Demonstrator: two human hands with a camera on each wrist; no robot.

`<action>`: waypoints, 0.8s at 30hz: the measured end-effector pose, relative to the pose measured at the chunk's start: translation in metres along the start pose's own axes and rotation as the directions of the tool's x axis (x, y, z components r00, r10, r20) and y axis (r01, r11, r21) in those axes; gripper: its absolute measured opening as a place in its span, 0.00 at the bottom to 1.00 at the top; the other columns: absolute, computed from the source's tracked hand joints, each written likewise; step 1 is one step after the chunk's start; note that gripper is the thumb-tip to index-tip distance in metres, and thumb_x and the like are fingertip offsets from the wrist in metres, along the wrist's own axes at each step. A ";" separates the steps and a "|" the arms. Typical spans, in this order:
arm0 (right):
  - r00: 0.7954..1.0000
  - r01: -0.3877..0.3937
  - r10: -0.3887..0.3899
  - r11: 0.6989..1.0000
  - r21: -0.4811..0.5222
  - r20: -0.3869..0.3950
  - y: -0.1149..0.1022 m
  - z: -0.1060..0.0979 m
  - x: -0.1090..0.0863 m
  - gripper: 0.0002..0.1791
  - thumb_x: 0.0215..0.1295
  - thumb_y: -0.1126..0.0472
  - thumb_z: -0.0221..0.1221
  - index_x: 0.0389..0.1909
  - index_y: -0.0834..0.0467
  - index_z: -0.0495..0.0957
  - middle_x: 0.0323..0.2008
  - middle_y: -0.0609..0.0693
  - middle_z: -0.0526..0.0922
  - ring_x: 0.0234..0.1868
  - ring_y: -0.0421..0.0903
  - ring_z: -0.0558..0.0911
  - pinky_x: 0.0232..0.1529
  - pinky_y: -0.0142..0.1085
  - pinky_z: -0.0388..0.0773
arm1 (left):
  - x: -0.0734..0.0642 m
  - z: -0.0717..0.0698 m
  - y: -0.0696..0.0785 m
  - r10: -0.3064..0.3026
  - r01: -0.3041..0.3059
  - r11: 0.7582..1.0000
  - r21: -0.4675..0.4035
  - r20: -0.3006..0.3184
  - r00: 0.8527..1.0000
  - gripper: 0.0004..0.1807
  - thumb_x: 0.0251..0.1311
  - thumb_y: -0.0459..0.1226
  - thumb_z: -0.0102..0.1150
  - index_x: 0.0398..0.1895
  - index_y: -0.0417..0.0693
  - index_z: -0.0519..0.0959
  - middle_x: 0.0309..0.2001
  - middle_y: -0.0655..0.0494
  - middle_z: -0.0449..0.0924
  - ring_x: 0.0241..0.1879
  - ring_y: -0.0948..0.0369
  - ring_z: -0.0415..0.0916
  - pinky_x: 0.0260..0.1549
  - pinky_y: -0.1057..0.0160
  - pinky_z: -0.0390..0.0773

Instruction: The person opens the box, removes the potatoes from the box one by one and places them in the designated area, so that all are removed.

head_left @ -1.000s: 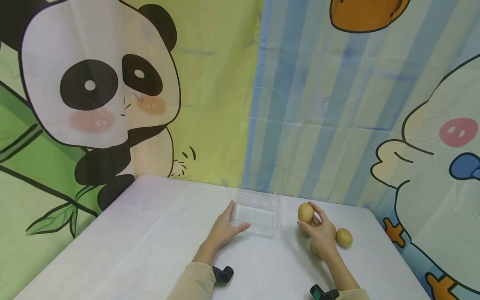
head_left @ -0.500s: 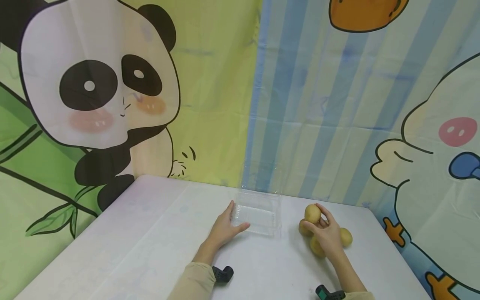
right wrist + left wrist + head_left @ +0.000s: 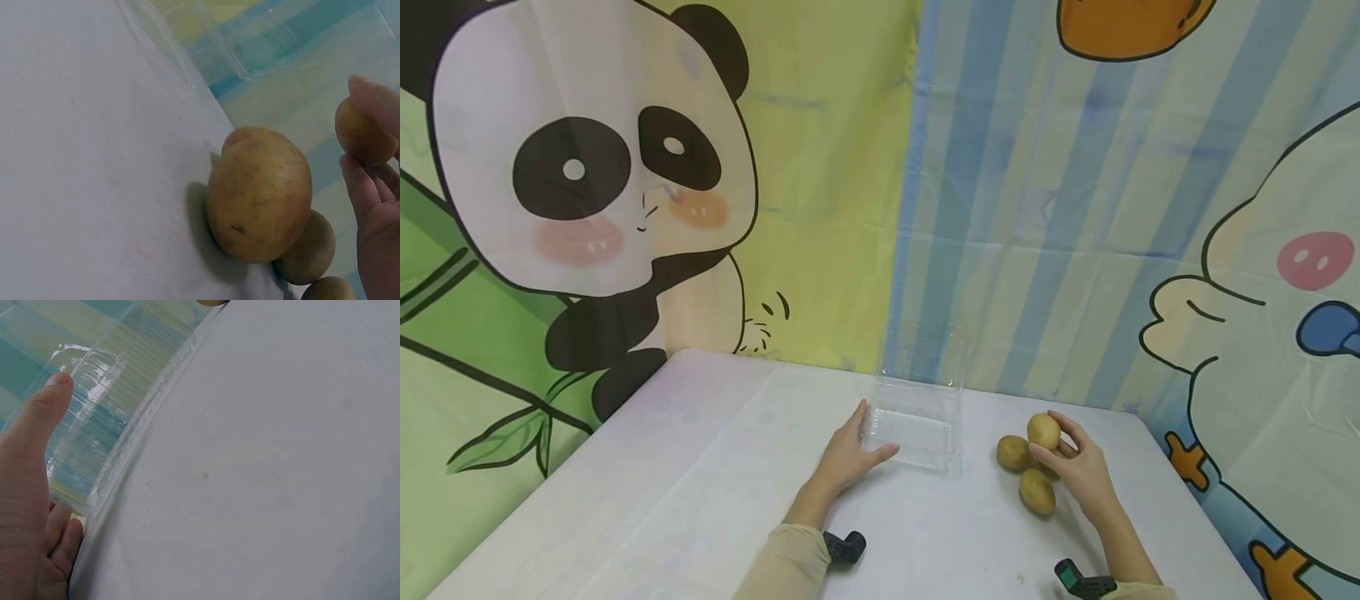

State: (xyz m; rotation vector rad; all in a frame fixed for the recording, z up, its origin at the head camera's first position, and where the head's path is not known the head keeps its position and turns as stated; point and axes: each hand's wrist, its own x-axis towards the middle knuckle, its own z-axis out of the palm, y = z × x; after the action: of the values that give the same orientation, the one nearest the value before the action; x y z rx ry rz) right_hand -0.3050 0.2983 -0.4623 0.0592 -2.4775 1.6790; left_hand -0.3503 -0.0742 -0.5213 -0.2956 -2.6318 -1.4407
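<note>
A clear plastic box [image 3: 913, 427] with its lid raised stands near the table's back edge. My left hand [image 3: 844, 458] rests against its left front corner, fingers straight along the side and thumb stretched across the front. In the left wrist view the thumb [image 3: 47, 409] lies over the ribbed wall of the box. My right hand [image 3: 1084, 473] pinches a small potato [image 3: 1043, 431] between thumb and fingertips. Just below it, on the table, lie a potato [image 3: 1014, 453] and a nearer one [image 3: 1037, 492]; another is mostly hidden behind the hand.
The white table [image 3: 715, 500] stretches out to the left and front. Behind it hangs a printed cloth [image 3: 820, 208] with cartoon animals. In the right wrist view, a large potato [image 3: 259, 194] partly covers others beside it.
My right hand has moved to the right and slightly nearer with the pinched potato, uncovering the two potatoes on the left of the group. My left hand and the box have stayed in place.
</note>
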 end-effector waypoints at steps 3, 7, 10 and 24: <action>1.000 0.016 -0.015 0.998 -0.054 0.024 0.003 -0.008 0.000 0.44 0.59 0.50 0.65 0.72 0.53 0.54 0.69 0.58 0.58 0.46 0.14 0.69 0.46 0.17 0.74 | 0.000 0.000 0.000 0.003 -0.003 1.000 0.000 -0.001 1.000 0.58 0.47 0.60 0.67 0.75 0.46 0.48 0.74 0.45 0.53 0.72 0.48 0.53 0.70 0.47 0.57; 0.997 0.033 -0.025 0.994 -0.103 0.075 0.006 -0.019 -0.002 0.42 0.61 0.50 0.63 0.72 0.52 0.54 0.70 0.57 0.57 0.50 0.17 0.70 0.46 0.20 0.75 | -0.001 -0.001 0.000 0.015 -0.015 1.000 -0.006 -0.002 1.000 0.58 0.47 0.59 0.67 0.75 0.46 0.48 0.73 0.45 0.53 0.72 0.47 0.53 0.70 0.47 0.57; 0.993 0.032 -0.015 0.989 -0.145 0.113 0.007 -0.025 -0.002 0.42 0.61 0.48 0.62 0.73 0.51 0.54 0.70 0.58 0.57 0.59 0.34 0.73 0.48 0.23 0.77 | -0.001 -0.001 0.000 0.020 -0.020 1.000 -0.009 -0.003 1.000 0.58 0.47 0.59 0.67 0.75 0.46 0.48 0.73 0.45 0.53 0.72 0.47 0.53 0.70 0.47 0.57; 0.976 0.011 0.045 0.967 -0.255 0.214 0.022 -0.041 -0.003 0.43 0.56 0.47 0.66 0.70 0.56 0.60 0.70 0.61 0.61 0.66 0.63 0.67 0.58 0.42 0.77 | -0.001 0.000 -0.001 0.014 -0.014 1.000 0.001 -0.001 1.000 0.58 0.47 0.60 0.67 0.75 0.46 0.48 0.74 0.45 0.53 0.72 0.47 0.53 0.70 0.47 0.58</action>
State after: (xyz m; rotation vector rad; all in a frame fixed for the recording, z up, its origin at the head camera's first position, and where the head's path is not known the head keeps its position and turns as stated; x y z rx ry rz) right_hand -0.3009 0.3444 -0.4680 0.2045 -2.8439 1.4115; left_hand -0.3495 -0.0747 -0.5219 -0.3126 -2.6246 -1.4348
